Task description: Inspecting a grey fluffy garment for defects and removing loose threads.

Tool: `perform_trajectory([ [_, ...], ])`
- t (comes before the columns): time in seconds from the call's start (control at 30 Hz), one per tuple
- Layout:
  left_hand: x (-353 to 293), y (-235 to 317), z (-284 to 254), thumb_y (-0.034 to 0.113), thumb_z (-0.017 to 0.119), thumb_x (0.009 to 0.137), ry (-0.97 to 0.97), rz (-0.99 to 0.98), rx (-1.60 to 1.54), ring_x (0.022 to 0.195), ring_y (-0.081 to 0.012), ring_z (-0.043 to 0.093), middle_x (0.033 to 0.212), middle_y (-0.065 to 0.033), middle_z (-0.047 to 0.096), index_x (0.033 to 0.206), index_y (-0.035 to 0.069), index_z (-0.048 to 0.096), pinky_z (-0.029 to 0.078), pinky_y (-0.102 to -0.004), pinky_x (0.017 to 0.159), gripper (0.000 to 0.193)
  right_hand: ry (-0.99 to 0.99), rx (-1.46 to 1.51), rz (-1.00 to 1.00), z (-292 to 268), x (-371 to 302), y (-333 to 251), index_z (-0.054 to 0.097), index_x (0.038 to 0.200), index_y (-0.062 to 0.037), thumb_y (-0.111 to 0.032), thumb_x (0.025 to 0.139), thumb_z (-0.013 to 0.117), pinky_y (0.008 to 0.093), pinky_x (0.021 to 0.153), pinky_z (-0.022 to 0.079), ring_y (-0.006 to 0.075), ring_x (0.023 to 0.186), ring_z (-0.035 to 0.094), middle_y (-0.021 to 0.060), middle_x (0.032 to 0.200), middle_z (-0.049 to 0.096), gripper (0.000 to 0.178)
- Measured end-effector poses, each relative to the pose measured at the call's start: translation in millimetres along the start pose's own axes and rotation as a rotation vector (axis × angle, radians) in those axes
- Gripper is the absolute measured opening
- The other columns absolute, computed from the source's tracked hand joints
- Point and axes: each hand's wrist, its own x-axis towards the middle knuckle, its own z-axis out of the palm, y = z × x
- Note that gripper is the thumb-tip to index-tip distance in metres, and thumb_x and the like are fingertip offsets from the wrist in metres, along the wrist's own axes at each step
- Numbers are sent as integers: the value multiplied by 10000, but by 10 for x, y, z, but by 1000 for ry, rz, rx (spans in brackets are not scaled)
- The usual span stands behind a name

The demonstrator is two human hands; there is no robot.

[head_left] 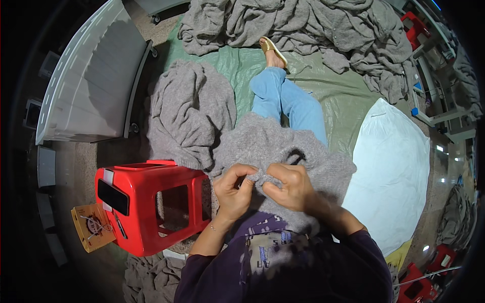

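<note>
Below: green tarpaulin (240, 78) | left: red stool (142, 208), white bin (98, 81) | fingers (288, 177) pinch knit (260, 137)

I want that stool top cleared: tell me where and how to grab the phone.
Probably grip the black phone across its long edges, mid-length, from above: it lies flat on the red stool, long and slim, its upper face uncovered.

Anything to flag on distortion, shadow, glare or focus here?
Head view: fisheye bows the white bin, and corners go black; head view: a shadow darkens the bin's side; head view: small glints dot the floor at right; head view: left hand, right hand and grey knit look fairly sharp.
</note>
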Motion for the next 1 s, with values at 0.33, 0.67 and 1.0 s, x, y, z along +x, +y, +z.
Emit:
perform_trajectory([
  [0.33, -131, 11, 249, -24, 631, 834, 189, 229, -28, 835, -167, 588, 910, -112, 645, 895, -21, 596, 462, -273, 766, 70, 356, -346, -272, 186, -139, 116, 548, 771, -7, -9, 614, 664, 346, 449, 422, 263, 507, 515, 104, 668, 468, 195],
  [0.67, 18, -51, 57, -42, 630, 797, 38, 230, 12, 805, -187, 587, 876, -117, 638, 881, -13, 592, 464, -296, 748, 96, 134, 237, 27, 121, -144, 211, 586, 868, 22, 35, 672, 635, 319, 477, 420, 265, 542, 541, 130, 710, 549, 202],
  [1.0, -180, -4, 335, -91, 570, 815, 204, 44, -164, 843, -155, 588, 929, -116, 642, 920, -21, 608, 460, -258, 724, 132, 461, -361, -319, 210, -137, 193, 587, 785, 2, -25, 612, 652, 310, 451, 400, 220, 458, 433, 78, 626, 435, 187],
])
